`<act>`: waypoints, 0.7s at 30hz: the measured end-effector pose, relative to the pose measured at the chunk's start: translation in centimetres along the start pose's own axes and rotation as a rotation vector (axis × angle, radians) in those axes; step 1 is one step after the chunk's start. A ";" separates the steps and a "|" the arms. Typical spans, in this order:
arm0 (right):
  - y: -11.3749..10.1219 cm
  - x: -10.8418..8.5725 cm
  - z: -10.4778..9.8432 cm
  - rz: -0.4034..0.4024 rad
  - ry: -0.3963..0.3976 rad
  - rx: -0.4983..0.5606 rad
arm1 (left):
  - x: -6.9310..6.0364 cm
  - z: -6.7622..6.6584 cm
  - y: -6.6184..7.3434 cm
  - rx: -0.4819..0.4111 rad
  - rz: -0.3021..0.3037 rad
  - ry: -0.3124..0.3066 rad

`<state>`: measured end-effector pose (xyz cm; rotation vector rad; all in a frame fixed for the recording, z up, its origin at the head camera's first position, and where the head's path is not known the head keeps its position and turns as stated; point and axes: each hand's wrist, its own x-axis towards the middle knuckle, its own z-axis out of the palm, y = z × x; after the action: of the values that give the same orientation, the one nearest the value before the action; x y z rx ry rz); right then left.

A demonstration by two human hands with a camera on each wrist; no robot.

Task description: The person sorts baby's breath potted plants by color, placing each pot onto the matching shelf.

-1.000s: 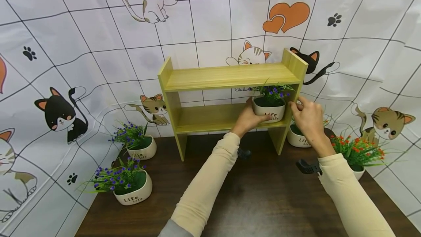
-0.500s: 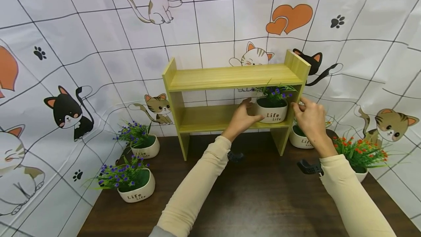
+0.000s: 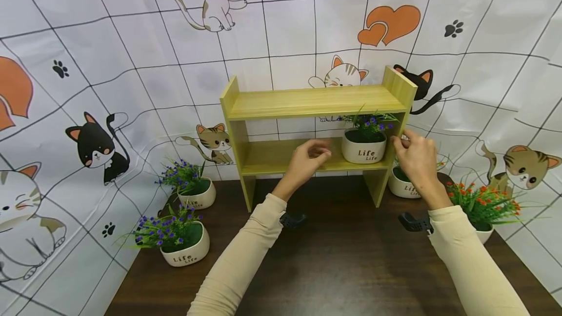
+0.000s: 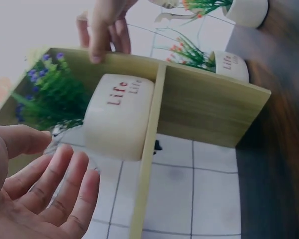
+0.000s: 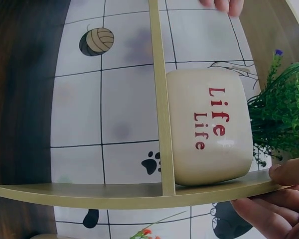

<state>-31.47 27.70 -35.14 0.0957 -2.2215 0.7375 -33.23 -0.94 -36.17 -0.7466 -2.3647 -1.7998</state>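
Two hands are at a pale-yellow two-tier shelf (image 3: pixel 313 103) standing on a dark wood-grain tabletop (image 3: pixel 333 267). On its lower board (image 3: pixel 281 155), at the right end, a purple-flowered potted plant (image 3: pixel 364 148) stands upright, just beside the right side panel (image 5: pixel 129 199), with the lettering "Life Life" facing forward on its cream pot. The left hand (image 3: pixel 306 160) is left of that pot and apart from it; its grip is loose, thumb and fingertips apart, with nothing between them. The right hand (image 3: pixel 414 157) has its grip clamped on the side panel's front edge, thumb on the inner face and fingers outside. Left of the shelf, two more purple-flowered pots (image 3: pixel 186 250) sit on the tabletop; to the right are two orange-flowered pots (image 3: pixel 483 234), the rear one partly hidden by the right hand. Cat-print wall covering (image 3: pixel 290 28) lines the background.
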 end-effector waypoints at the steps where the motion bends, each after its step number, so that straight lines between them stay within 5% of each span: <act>1: 0.0 0.0 0.0 0.002 -0.001 0.001 | -0.4 -0.4 -0.1 -0.016 0.005 0.003; 10: -0.1 0.0 0.2 0.003 0.000 0.009 | -4.3 -5.5 -0.1 -0.039 0.055 0.089; 21: 0.0 -0.1 0.3 -0.005 0.021 0.008 | -10.4 -12.3 0.9 -0.016 -0.003 0.223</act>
<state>-31.59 27.54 -35.32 0.0975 -2.1983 0.7409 -26.51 -15.59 -35.13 -0.5133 -2.2119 -1.8006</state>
